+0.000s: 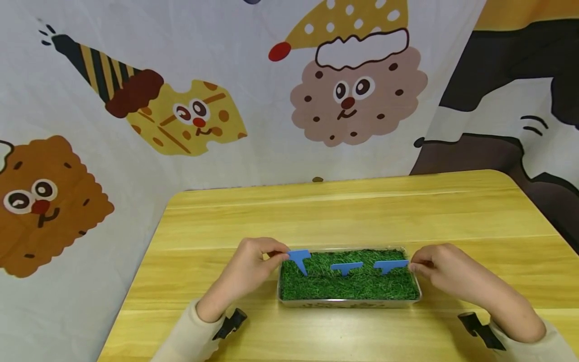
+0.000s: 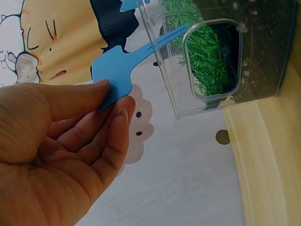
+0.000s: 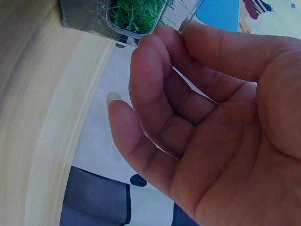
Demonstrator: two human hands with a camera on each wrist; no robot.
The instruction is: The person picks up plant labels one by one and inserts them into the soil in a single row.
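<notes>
My left hand [image 1: 251, 264] pinches the head of a blue T-shaped plant label [image 2: 114, 70] between thumb and fingers. The label tilts, its pointed stem reaching over the left end of a clear plastic box [image 1: 348, 303] filled with green artificial grass [image 1: 348, 289]. At the opposite end, my right hand [image 1: 452, 271] grips the box's rim, thumb and fingertips on either side of the clear wall. Two more blue labels, one in the middle [image 1: 346, 266] and one on the right [image 1: 391, 265], stand upright in the grass with their stems partly hidden.
The box sits on a light wooden table [image 1: 353, 216] near its middle. Behind the table hangs a white cloth [image 1: 262, 166] printed with cartoon biscuits and cheese. Black wrist straps [image 1: 230, 324] sit at both pale sleeves.
</notes>
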